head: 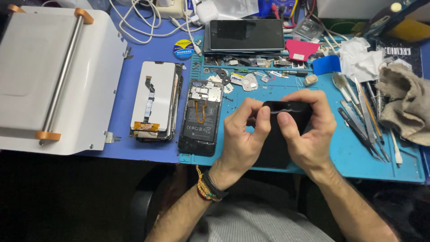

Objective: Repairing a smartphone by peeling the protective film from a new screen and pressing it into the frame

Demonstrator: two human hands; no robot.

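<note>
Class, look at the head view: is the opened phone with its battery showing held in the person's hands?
No. The opened phone lies on the blue mat, while both hands hold a black back cover.

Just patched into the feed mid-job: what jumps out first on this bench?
Dead centre, the left hand and right hand together hold a black phone back cover over the blue work mat. Just left of them lies an opened phone with its battery and board exposed, and beside that a detached screen lying face down. A large white machine with a metal bar fills the far left; tweezers and other hand tools line the right.
</note>
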